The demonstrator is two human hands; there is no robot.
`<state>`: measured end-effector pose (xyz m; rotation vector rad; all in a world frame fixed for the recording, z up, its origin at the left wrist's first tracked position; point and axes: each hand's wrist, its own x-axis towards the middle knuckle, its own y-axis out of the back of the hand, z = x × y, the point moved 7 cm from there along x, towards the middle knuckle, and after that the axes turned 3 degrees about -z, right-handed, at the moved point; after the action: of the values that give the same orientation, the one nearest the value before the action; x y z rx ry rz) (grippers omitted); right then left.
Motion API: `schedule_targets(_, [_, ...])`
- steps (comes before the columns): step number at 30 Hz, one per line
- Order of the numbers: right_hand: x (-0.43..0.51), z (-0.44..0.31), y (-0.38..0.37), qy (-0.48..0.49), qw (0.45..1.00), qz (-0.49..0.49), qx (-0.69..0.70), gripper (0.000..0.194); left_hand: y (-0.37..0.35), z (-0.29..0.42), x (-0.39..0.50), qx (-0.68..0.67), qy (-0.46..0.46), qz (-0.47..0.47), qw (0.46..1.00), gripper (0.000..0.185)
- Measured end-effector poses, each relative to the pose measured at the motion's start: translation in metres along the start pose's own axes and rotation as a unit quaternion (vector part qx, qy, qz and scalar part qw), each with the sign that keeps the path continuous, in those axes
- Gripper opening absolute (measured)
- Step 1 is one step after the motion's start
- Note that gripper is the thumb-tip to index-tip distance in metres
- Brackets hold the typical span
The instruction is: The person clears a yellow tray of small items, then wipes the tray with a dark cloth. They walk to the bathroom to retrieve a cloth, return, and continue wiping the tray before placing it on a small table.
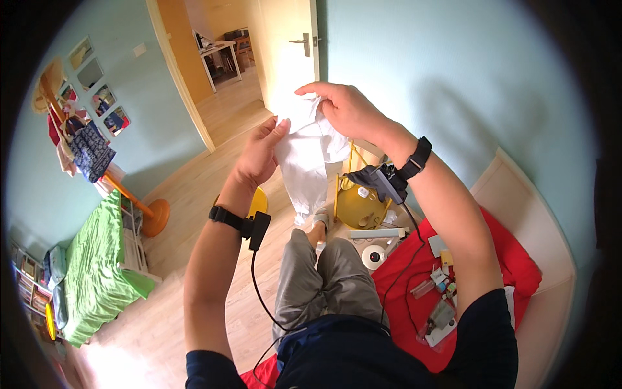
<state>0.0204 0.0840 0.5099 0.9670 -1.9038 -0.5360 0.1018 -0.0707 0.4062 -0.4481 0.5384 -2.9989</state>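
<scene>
A thin white cloth garment (303,155) hangs between my hands, its lower part reaching down towards my feet. My left hand (262,148) pinches its left edge between thumb and fingers. At the upper right, my right hand (345,109) grips the cloth by the top, with the index finger stretched out to the left. Bright light washes out the upper cloth, so its exact shape cannot be told. Both wrists wear black straps with small devices and cables.
A yellow round table (357,206) with small items stands beyond my knees. Small packages lie on a red cover (398,311) at the right. A wooden coat stand (155,216) and a green-covered bed (97,272) are at the left. Behind the hands is an open door (286,44).
</scene>
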Motion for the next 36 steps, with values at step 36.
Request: schedule_targets(36, [-0.021, 0.112, 0.02, -0.194, 0.939, 0.165, 0.232, 0.034, -0.002, -0.096, -0.054, -0.153, -0.015, -0.067, 0.986, 0.03])
